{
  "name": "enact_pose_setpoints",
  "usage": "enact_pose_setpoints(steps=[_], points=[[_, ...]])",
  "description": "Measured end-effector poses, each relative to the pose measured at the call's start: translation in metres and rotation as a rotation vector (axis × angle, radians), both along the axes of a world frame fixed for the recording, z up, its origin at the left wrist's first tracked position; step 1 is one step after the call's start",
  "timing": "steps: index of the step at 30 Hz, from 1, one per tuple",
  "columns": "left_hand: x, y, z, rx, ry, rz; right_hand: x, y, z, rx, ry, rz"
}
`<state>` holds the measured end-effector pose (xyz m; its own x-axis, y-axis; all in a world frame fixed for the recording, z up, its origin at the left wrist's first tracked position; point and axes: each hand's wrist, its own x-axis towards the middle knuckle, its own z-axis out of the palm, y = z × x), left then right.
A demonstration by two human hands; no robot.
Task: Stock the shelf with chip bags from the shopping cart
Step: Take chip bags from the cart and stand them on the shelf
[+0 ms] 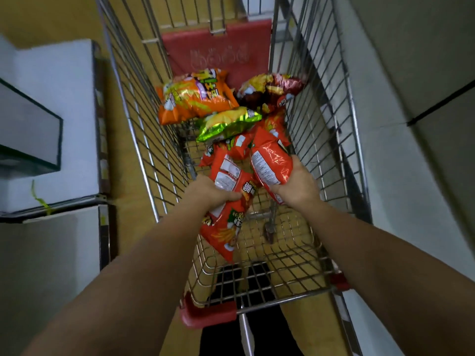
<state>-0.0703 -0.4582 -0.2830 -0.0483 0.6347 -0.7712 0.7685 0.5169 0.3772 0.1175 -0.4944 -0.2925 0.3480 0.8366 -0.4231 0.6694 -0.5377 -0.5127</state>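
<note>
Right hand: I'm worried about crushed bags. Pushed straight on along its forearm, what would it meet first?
Probably the red bags heaped just beyond the red bag that the right hand grips, then the green bag; depth is unclear.

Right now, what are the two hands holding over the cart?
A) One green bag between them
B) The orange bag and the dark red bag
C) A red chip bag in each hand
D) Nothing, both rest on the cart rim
C: the left hand grips one red chip bag and the right hand grips another red bag, both above the cart.
</note>
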Motion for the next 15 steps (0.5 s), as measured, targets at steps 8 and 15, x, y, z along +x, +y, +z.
enact_pose_setpoints(steps=[8,15], points=[[0.019,0.034,0.156,0.291,-0.041,0.042,0.017,0.039,0.148,0.294,-0.030,-0.025],[0.037,0.048,0.277,0.910,0.046,-0.044,0.028,0.068,0.255,0.539,0.053,-0.253]])
